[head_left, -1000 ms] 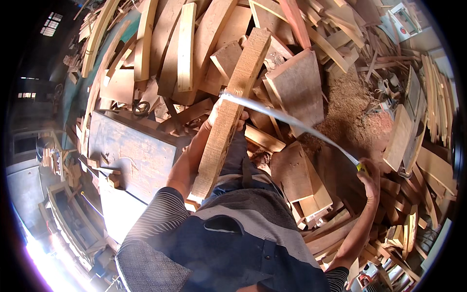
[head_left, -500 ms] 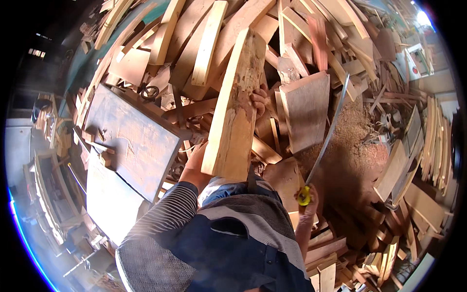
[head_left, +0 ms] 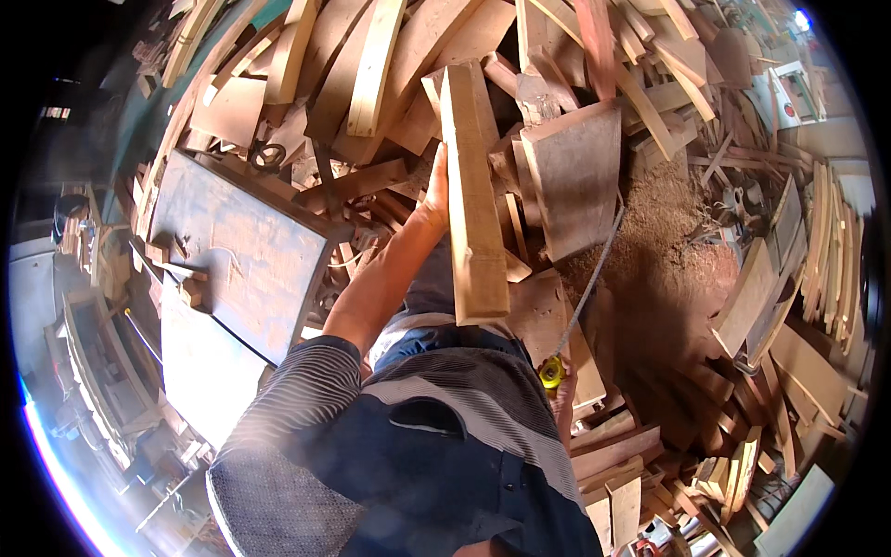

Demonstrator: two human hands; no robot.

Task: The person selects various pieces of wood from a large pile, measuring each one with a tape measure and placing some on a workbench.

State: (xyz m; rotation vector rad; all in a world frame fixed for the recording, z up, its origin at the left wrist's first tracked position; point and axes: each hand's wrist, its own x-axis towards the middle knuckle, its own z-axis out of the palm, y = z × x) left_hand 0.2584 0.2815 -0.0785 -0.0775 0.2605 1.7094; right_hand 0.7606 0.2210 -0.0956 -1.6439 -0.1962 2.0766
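Note:
A long, pale wooden board (head_left: 475, 223) is tilted up in front of my body, its narrow face turned toward me. My left hand (head_left: 437, 186) grips it by the left side, partway up; most of the fingers are hidden behind the wood. Low on the right, my right hand (head_left: 564, 397) is closed around a yellow tape measure (head_left: 552, 373). Its metal blade (head_left: 594, 283) extends up and to the right, bending slightly, apart from the board.
A flat metal machine table (head_left: 241, 251) stands on the left. Stacked planks (head_left: 376, 74) fill the far side, and a wide wooden block (head_left: 575, 176) leans right of the board. Sawdust (head_left: 664, 223) is heaped farther right, with offcuts (head_left: 613, 446) below it.
The board has rolled from its rough, bark-marked broad face to a narrow one. My left hand has shifted to its left side. The tape measure has moved slightly left and down.

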